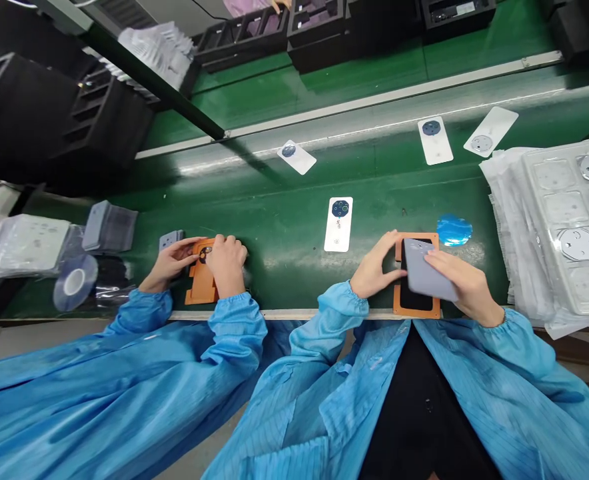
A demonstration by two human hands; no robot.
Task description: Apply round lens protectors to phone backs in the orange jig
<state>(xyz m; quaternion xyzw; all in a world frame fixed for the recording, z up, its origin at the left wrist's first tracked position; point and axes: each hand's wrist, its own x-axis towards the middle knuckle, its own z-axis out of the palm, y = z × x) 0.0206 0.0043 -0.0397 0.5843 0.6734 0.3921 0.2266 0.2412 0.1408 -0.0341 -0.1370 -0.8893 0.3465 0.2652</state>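
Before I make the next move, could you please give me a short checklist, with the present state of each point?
1. Right hand has hold of the grey panel: ok.
2. Grey panel lined up with the orange fixture: not ok; it is askew and overhangs the right side.
3. Left hand at the fixture's left side: ok.
4. Blue film not inside the fixture: ok; it lies beside it on the green bench.
5. Panel's underside clean: cannot tell; it is turned away.
6. Co-worker's hands clear of this fixture: ok.
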